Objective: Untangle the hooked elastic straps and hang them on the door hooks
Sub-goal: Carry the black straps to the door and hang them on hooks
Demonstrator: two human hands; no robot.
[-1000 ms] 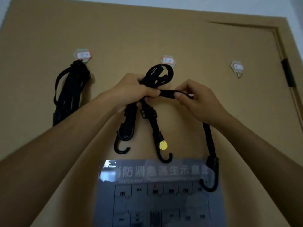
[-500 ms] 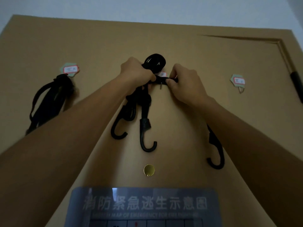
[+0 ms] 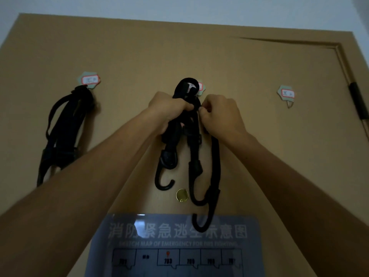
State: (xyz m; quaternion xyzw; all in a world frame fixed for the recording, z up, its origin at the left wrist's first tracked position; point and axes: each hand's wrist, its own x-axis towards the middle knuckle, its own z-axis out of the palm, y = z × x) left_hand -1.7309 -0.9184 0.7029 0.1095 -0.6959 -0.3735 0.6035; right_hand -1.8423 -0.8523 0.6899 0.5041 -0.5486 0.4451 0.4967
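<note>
A bundle of black elastic straps (image 3: 192, 148) with plastic end hooks hangs against the brown door, its top loop (image 3: 184, 86) lying over the middle door hook (image 3: 199, 89). My left hand (image 3: 169, 110) grips the bundle just below that loop. My right hand (image 3: 221, 112) pinches a strap at the bundle's right side, and one strand trails down from it to a hook end (image 3: 201, 222). Another black strap bundle (image 3: 63, 126) hangs from the left door hook (image 3: 88, 80). The right door hook (image 3: 287, 96) is bare.
A brass peephole cover (image 3: 182, 195) sits on the door between the dangling hook ends. A grey evacuation map sign (image 3: 175, 246) is fixed lower on the door. The door's hinge (image 3: 357, 100) and frame edge are at the far right.
Both hands lifted the bundle from in front of the door up to the middle hook, then came down a little. The loop now lies over that hook, and the right-hand strand has swung inward.
</note>
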